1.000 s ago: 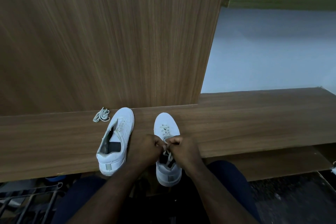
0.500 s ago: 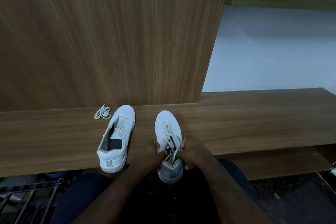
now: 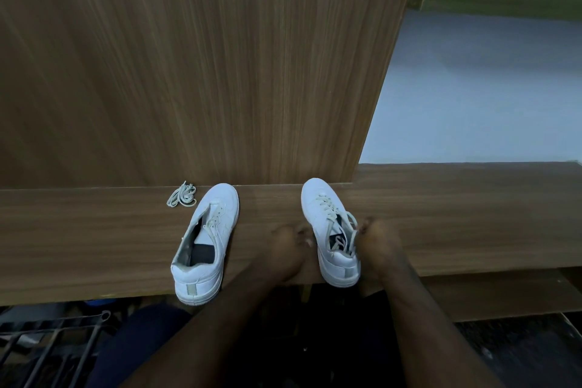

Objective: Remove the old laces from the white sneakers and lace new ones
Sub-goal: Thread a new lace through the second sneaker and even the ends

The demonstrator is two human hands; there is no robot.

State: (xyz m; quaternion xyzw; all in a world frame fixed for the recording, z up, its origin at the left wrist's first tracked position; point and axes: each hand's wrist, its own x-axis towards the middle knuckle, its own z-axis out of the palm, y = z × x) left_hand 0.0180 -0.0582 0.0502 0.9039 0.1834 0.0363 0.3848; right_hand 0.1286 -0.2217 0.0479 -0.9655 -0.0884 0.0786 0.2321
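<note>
Two white sneakers stand toe-away on a wooden ledge. The left sneaker is partly unlaced, its tongue pulled open. The right sneaker still carries its cream lace, loosened near the collar. My left hand is blurred and holds the right sneaker's left side with curled fingers. My right hand is at its right side, and its fingertips pinch a loose loop of the lace. A bundled cream lace lies beside the left sneaker's toe.
A tall wood panel rises right behind the ledge. To its right is a pale wall. Below the ledge at the left is a dark metal rack. My knees in dark trousers are under the ledge.
The right sneaker has slid to the right, away from the left one. My hands moved from over its laces to its two sides.
</note>
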